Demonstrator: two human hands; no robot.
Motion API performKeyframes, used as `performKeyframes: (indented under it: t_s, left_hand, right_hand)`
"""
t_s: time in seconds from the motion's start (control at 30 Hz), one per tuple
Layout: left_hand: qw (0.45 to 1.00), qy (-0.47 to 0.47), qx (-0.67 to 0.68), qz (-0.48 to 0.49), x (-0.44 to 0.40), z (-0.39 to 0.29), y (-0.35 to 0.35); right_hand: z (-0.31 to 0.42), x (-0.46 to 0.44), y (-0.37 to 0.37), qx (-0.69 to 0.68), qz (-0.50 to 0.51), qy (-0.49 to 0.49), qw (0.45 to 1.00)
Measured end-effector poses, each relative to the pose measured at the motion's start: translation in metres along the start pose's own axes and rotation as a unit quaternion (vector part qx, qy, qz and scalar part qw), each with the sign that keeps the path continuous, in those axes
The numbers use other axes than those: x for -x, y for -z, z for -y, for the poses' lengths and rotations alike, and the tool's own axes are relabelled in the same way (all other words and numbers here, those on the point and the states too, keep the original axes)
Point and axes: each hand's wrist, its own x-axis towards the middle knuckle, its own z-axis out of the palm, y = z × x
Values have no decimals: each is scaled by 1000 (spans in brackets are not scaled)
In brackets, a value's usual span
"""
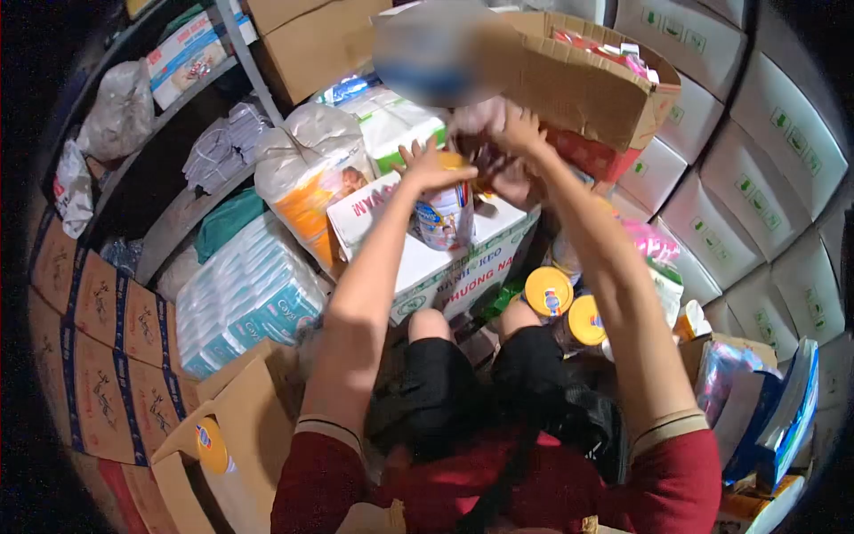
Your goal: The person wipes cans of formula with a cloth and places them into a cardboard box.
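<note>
The left hand (429, 169) is spread at the top of the can (445, 218), which stands just below it on the box (418, 294), long axis roughly upright. The right hand (523, 132) lies farther off, beyond the can's right; I cannot tell whether it pinches anything.
</note>
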Motion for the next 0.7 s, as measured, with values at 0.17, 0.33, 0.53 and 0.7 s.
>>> performKeyframes:
  t_s: [0.17,0.33,0.53,0.7]
  left_hand:
    - [996,75,-20,34,1,0,-29]
    - [990,130,56,19,-2,4,-30]
    - [989,102,97,-52,17,3,-27]
    - [969,68,164,-171,39,18,-45]
  right_hand:
    - [13,32,-50,-80,148,109,980]
    - [24,60,-81,-457,155,35,875]
    - [-24,66,-123,-721,251,-233,602]
    - [-59,115,-165,-415,225,43,881]
